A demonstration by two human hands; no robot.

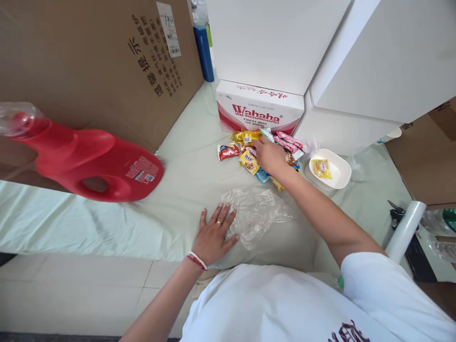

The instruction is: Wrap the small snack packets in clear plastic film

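Observation:
My left hand [213, 236] lies flat with its fingers spread, on the cloth at the near edge of a crumpled clear plastic bag [258, 213]. My right hand [271, 156] reaches into a pile of small snack packets, fingers bent down and closed at a shiny yellow snack packet [240, 137]; the fingertips are partly hidden. Around it lie a red packet [228, 152], a yellow biscuit packet [249, 161], a blue packet [262, 176] and pink packets [288, 141]. Right of the pile, a white bowl [341, 173] holds one yellow packet [321, 168].
A white and red Wahaha box [260, 107] stands behind the pile, near white cartons [270, 38]. To the left are a red detergent jug [96, 164] and a large cardboard box [107, 61]. A plastic film roll [405, 231] and scissors [396, 211] lie at right.

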